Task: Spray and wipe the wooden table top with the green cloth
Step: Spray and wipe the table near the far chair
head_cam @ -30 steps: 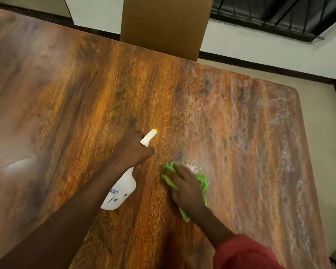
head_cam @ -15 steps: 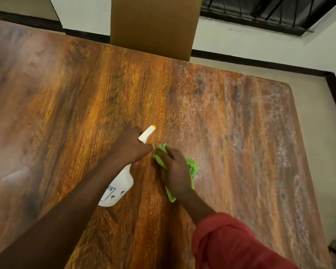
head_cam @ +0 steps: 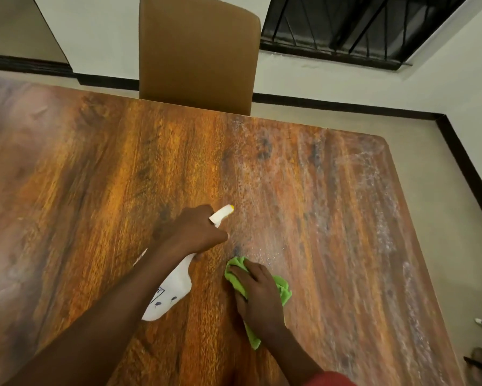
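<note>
gripping spray bottle (head_cam: 170, 296) in left hand (head_cam: 191, 232); pressing green cloth (head_cam: 283, 288) onto desk (head_cam: 94, 176) under flat, uncurled right hand (head_cam: 258, 296), just right of spray bottle. likely best: wipe along grain, overlapping strokes, into wet streaks right of spray bottle.

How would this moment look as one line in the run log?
left hand: grips spray bottle | right hand: presses green cloth flat on table top | step: wipe

right hand (head_cam: 258, 298) and green cloth (head_cam: 283, 288) drawn back toward the person, now apart from the spray bottle (head_cam: 173, 293)
</note>
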Tool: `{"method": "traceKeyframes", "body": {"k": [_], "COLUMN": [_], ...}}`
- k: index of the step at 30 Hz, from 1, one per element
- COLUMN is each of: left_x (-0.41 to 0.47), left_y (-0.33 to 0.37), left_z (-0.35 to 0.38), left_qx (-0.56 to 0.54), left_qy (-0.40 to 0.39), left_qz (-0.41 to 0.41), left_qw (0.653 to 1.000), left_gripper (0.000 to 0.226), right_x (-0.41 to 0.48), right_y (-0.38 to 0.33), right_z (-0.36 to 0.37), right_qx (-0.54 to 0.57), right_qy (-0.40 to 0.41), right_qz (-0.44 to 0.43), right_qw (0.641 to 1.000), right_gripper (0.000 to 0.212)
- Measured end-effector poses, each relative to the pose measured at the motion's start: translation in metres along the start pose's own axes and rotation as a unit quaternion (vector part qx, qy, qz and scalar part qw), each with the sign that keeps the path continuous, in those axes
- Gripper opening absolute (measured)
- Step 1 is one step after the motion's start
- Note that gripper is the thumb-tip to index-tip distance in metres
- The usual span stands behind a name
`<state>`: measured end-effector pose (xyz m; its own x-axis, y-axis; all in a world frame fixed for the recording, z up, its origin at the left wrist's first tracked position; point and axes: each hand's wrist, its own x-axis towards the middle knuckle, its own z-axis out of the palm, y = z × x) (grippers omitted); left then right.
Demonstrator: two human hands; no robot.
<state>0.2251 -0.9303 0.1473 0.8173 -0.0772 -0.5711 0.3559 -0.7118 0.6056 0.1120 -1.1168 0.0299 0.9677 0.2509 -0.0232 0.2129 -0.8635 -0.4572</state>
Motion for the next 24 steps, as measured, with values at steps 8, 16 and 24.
{"method": "traceKeyframes", "body": {"k": [8, 16, 24], "left_x": [0.011, 0.039, 0.059], "left_y": [-0.001, 0.013, 0.036], "left_z": [0.016, -0.006, -0.037], "left_qx": [0.024, -0.011, -0.07], "left_qy": [-0.018, 0.064, 0.11], "left_qz": [-0.011, -0.002, -0.001], "left_qw": [0.999, 0.998, 0.992], "left_gripper": [0.015, 0.014, 0.016], "right_x": [-0.004, -0.009, -0.003], "right_y": [0.001, 0.006, 0.01], "right_z": [0.0, 0.004, 0.006], "right_qx": [-0.008, -0.031, -0.011], "right_qy": [0.013, 0.018, 0.033], "right_qz": [0.034, 0.026, 0.009], "right_qw": [0.999, 0.999, 0.999], "right_gripper": [0.045, 0.044, 0.048]}}
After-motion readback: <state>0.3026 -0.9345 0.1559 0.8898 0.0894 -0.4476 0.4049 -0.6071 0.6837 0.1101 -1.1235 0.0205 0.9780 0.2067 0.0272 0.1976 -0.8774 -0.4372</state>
